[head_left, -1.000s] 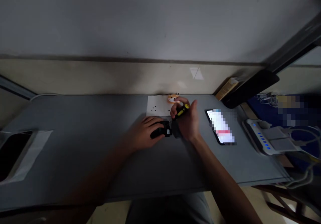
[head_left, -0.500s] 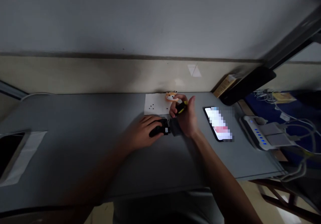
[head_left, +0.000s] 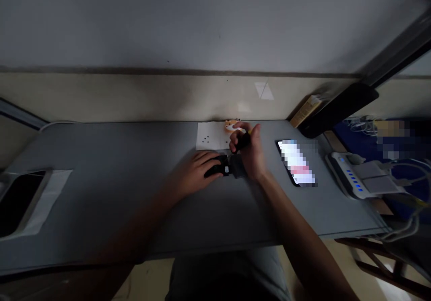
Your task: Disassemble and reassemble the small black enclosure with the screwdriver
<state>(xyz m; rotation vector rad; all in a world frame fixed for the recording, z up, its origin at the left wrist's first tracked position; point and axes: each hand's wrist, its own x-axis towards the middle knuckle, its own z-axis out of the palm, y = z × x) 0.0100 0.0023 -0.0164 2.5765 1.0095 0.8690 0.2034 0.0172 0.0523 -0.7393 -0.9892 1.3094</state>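
My left hand (head_left: 198, 175) lies over a small black device (head_left: 226, 170) with a white label, its fingers curled around it against the desk. In my right hand (head_left: 255, 157) is a black and yellow screwdriver (head_left: 243, 142), gripped by the handle and tilted down towards the device. Whether its tip touches the device is too dark to tell. A dark, flat piece (head_left: 237, 168) lies beside the device, partly under my right hand. Behind both hands is a white sheet of paper (head_left: 213, 130) with several tiny dark pieces (head_left: 205, 139), probably screws. An orange and white animal figure (head_left: 230, 126) stands at its right.
To the right lies a lit phone (head_left: 296, 164), with a white power strip (head_left: 346, 175) and cables beyond it. A long black object (head_left: 340, 110) and a yellowish box (head_left: 305, 111) are at the back right. Another dark-screened device (head_left: 22, 202) rests on white paper at left. A wall stands behind the desk.
The view has shifted a little. The screwdriver handle looks turned in my right fingers, with less yellow showing. My left hand keeps its hold on the black device.
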